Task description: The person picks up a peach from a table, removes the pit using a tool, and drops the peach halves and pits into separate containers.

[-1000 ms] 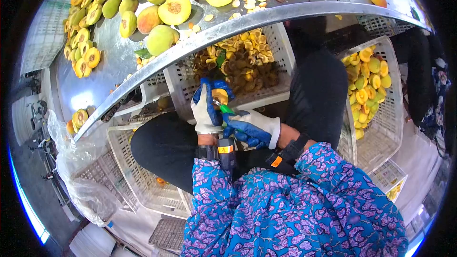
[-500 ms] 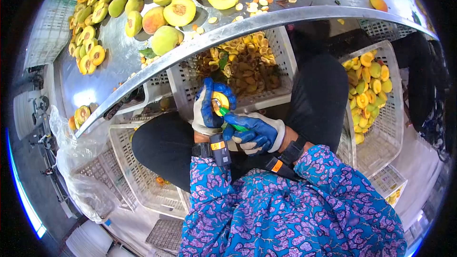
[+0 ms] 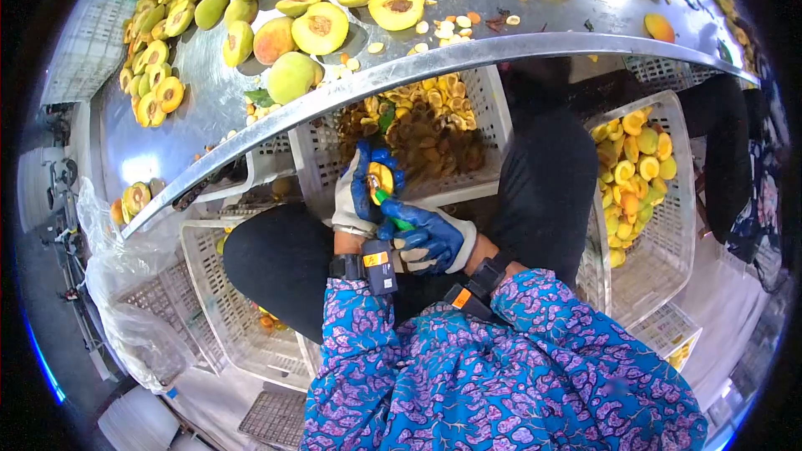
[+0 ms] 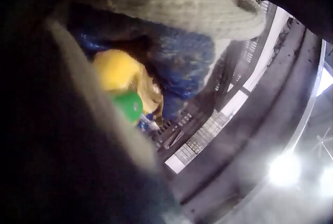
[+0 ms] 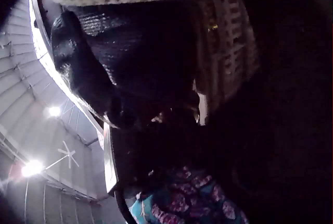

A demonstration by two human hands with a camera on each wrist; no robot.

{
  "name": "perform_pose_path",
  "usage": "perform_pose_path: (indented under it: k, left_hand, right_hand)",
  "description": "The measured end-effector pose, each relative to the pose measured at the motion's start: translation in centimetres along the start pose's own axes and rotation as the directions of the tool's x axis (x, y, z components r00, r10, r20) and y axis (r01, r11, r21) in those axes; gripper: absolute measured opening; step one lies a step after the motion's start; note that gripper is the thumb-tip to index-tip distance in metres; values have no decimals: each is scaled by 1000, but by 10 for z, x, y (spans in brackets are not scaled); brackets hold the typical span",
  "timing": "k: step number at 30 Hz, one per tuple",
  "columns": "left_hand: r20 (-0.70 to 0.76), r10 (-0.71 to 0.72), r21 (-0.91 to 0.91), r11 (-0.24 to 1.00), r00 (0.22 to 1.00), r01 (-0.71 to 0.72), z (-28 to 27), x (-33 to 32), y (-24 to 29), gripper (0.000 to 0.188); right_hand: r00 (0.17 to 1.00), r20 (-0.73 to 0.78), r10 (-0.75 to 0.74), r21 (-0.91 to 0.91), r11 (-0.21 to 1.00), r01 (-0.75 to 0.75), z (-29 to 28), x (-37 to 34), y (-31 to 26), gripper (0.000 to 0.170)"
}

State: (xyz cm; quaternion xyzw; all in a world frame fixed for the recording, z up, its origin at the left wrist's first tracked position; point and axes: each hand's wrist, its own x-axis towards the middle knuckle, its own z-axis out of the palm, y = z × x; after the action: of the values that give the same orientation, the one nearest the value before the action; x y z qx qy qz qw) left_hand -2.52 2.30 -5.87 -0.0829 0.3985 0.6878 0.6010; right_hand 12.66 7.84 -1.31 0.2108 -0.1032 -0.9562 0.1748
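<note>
In the head view, my gloved left hand (image 3: 355,196) holds a peach half (image 3: 381,177) over my lap, thumb on one side and fingers round the other. The cut face is turned up, with a brown hollow in its middle. My gloved right hand (image 3: 439,240) grips a green-handled tool (image 3: 382,197), its front end at the lower edge of the cut face. In the left wrist view, the yellow flesh (image 4: 115,70) sits against the blue palm, and a short metal tip shows beyond the green handle (image 4: 128,105). The right wrist view is dark, and the tool is hidden there.
A metal table (image 3: 468,54) with whole and halved peaches curves in front. Below its edge stands a crate (image 3: 489,100) of scraps and brown pits. Another crate (image 3: 668,217) with peach halves is at right, and a white crate (image 3: 205,271) at left.
The peach half has turned in my left hand, showing more of its cut face than a second ago. My right hand has shifted slightly with the tool, which stays at the fruit.
</note>
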Motion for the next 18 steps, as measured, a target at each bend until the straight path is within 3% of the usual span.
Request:
perform_pose_path:
  k: [1, 4, 5, 8, 9, 12, 13, 16, 17, 18]
  left_hand:
    - [-29, 38, 81, 996, 999, -36, 2, -2, 2, 29]
    - [-191, 136, 249, 965, 972, -86, 9, -9, 2, 30]
    - [-191, 312, 493, 850, 931, -184, -3, 0, -7, 32]
    - [-64, 94, 151, 985, 994, -83, 5, -2, -3, 40]
    - [-88, 74, 87, 994, 993, -67, 13, -2, -3, 44]
    - [144, 116, 59, 990, 983, -126, 4, 0, -4, 37]
    - [200, 99, -88, 993, 975, -83, 12, -1, -3, 38]
    - [-113, 121, -338, 929, 986, -153, 57, -24, 2, 37]
    - [55, 147, -335, 935, 988, -120, 34, -19, -2, 36]
    - [115, 134, -289, 953, 984, -96, 26, -18, 0, 35]
  right_hand:
    - [995, -95, -13, -101, 995, 3, 8, -4, -4, 34]
    - [978, -157, -134, -386, 920, 64, 9, -4, -3, 33]
    - [988, -150, -21, -224, 974, -14, 4, -5, -5, 34]
    - [990, 132, 55, 55, 996, -63, -4, -5, -2, 38]
    - [939, 336, 66, 179, 975, -133, -24, 4, 2, 43]
    - [874, 486, -7, 275, 950, -145, -30, 11, 6, 45]
    - [828, 560, -19, 292, 940, -176, -39, 17, 8, 47]
    - [807, 591, -10, 294, 934, -204, -32, 17, 6, 47]
    - [785, 619, 23, 232, 949, -211, -31, 18, 4, 48]
    - [863, 505, 34, 189, 971, -149, -29, 15, 3, 44]
